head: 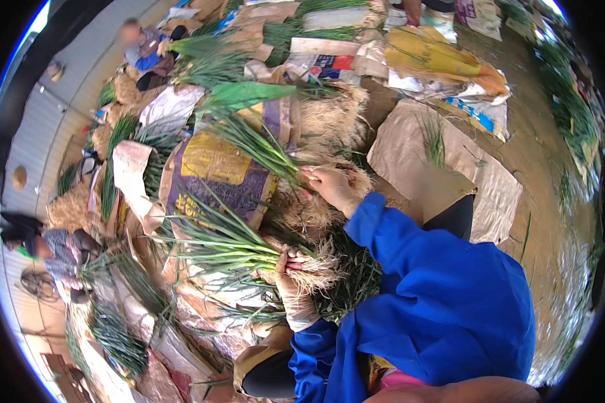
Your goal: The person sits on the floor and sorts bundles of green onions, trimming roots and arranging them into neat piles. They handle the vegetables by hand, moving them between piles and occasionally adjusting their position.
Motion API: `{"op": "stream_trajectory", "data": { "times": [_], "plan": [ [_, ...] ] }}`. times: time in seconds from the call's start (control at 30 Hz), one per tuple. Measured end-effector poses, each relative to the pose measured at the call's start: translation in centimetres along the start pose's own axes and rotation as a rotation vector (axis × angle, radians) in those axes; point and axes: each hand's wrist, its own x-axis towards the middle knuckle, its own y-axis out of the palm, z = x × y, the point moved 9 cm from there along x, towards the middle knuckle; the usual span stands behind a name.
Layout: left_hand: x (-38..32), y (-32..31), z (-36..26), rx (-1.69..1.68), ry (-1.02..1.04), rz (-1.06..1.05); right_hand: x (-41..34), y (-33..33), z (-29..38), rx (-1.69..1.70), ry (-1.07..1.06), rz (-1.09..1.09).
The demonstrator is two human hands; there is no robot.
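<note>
My left hand point(292, 294), in a thin pale glove, grips a bunch of green onions point(222, 249) just above the roots. The leaves point left and the pale stringy roots point(320, 269) hang out to the right. Farther up, my right hand point(327, 186), gloved too, has its fingers closed on the lower stalks of more green onions point(257, 148), whose leaves reach up and left. Beneath and beside my right hand lies a pile of rooted onions point(327, 116), partly covered by a purple and yellow woven sack point(217, 166).
A brown sack sheet point(494, 186) lies on the wet floor to the right. Cut leaves point(355, 272) lie beside my left hand. More onion bundles point(116, 332) and sacks spread left and above. Two people point(148, 55) sit among them at the left; another person's legs point(413, 10) show at the top.
</note>
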Motion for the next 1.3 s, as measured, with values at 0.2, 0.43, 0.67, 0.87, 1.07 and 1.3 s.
{"op": "stream_trajectory", "data": {
  "times": [0.2,0.43,0.67,0.87,1.07,1.3],
  "plan": [
    [0.0,1.9,2.2,-0.033,-0.097,-0.010,-8.5,0.4,8.1,-0.273,-0.288,0.463],
    [-1.3,1.3,2.9,-0.161,-0.167,0.002,-9.5,4.4,4.0,0.629,0.292,0.861],
    [-2.0,3.2,1.9,-0.248,-0.198,0.129,-12.4,7.1,7.2,1.189,0.529,0.990],
    [-2.8,1.0,2.1,-0.077,-0.117,-0.059,-10.3,5.5,4.6,0.652,0.345,0.768],
    [-3.0,2.3,2.5,-0.182,-0.171,0.076,-14.7,4.9,6.7,0.874,0.595,0.841],
    [-2.9,-0.3,3.2,-0.116,-0.152,-0.046,-10.8,2.8,0.0,0.155,0.260,0.428]
  ]
}}
